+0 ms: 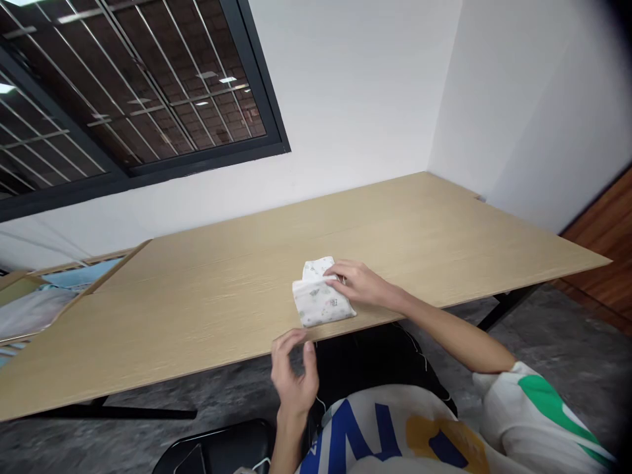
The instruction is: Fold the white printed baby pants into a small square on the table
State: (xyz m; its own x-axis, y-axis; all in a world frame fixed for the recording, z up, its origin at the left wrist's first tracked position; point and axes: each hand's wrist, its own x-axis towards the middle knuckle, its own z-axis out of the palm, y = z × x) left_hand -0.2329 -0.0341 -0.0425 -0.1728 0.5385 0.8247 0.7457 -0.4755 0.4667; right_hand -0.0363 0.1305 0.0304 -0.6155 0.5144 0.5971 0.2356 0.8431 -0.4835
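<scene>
A small folded white cloth with a faint grey print (320, 299) lies near the front edge of a light wooden table (207, 296). My right hand (358, 282) rests on the cloth's right side, fingers laid over its top edge and pressing it down. My left hand (293, 372) hovers below the table's front edge, apart from the cloth, fingers loosely curled with nothing in them.
The table runs into a corner of white walls, with a dark-framed barred window (123, 99) at the upper left. A black chair seat (217, 451) shows below. A second surface with light fabric (34, 309) stands at the left. Wooden panelling (607, 250) is at the right.
</scene>
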